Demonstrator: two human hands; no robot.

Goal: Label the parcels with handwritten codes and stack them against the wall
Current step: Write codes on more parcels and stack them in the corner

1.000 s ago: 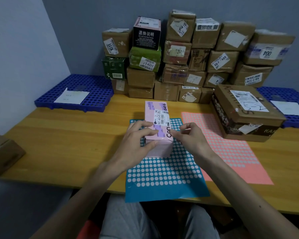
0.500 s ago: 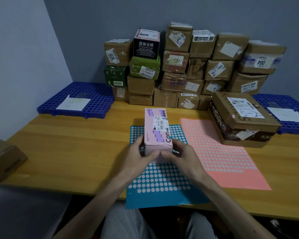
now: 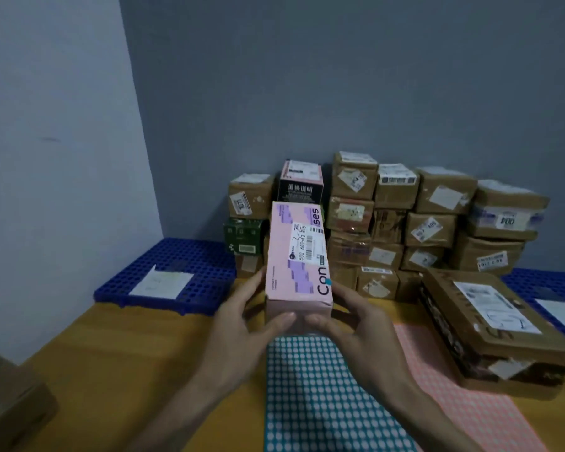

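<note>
Head view: coded pink parcel held up before the stack

Both hands clamp the near end of the pink parcel point(image 3: 297, 256). The left hand point(image 3: 242, 321) grips its left side with the thumb on the end face, and the right hand point(image 3: 356, 327) wraps its right side the same way. The parcel looks to be held clear of the table point(image 3: 128, 370), above the far edge of the teal sticker sheet point(image 3: 323, 402) and in front of the stack of parcels point(image 3: 405, 223) against the wall.

Its white label carries handwritten marks, and 1 teal dot sticker point(image 3: 328, 282) sits at its right edge, so labelling of this one looks done. What seems left for it is setting it on the stack. Many parcels already stand there in several rows.

The large brown parcel point(image 3: 490, 324) lies on the table to the right, partly over the pink sticker sheet point(image 3: 454, 386). It bears pen marks on its label but is not yet stacked. Another cardboard box point(image 3: 10, 402) waits at the left edge; whether it is coded cannot be told.
</note>
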